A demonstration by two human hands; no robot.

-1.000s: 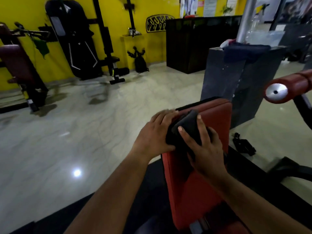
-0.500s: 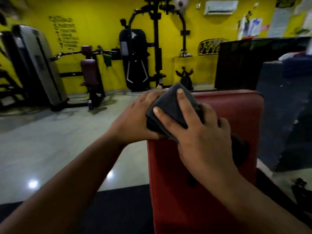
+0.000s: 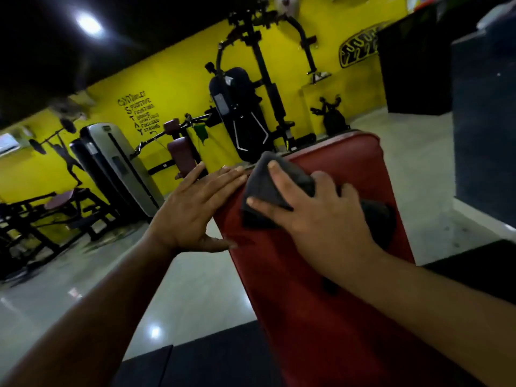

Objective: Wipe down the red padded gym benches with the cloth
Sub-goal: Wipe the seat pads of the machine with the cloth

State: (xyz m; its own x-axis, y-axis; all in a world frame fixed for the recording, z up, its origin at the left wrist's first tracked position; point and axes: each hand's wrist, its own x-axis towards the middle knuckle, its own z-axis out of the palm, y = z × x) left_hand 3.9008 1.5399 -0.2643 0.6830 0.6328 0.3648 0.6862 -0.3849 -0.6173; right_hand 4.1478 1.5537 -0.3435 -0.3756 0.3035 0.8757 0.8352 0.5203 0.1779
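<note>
Yellow gym walls back a red padded bench (image 3: 321,275) — smooth vinyl, rounded corners. The right hand (image 3: 315,216) presses a folded dark cloth (image 3: 262,188) flat near the pad's top edge, fingers spread; the left hand (image 3: 192,210) lies open against the side, likely steadying it.

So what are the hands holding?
The right hand presses the dark cloth flat on the red bench pad, fingers spread over it. The left hand holds nothing.
</note>
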